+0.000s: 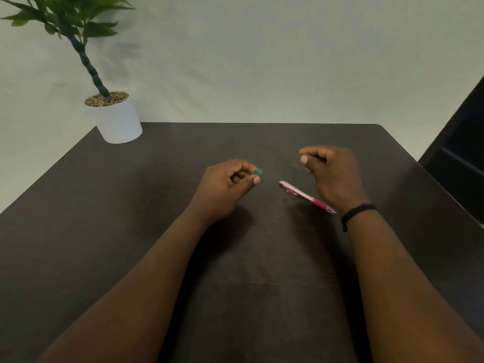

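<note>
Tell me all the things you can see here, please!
small piece: one, teal, pinched at the left hand's fingertips; too small to tell what it is
pen: one, pink and clear, lying on the table just below the right hand
table: one, dark brown, fills the lower view
pot: one, white, pebbles on top, far left corner of the table
plant: one, green leaves on a dark stem, growing from the pot
wall: one, pale, behind the table
dark furniture: one, black, right edge; cannot tell what it is
wristband: one, black, on the right wrist
left hand: one, holds the small piece over the table
right hand: one, fingers curled, nothing visible in it
</note>
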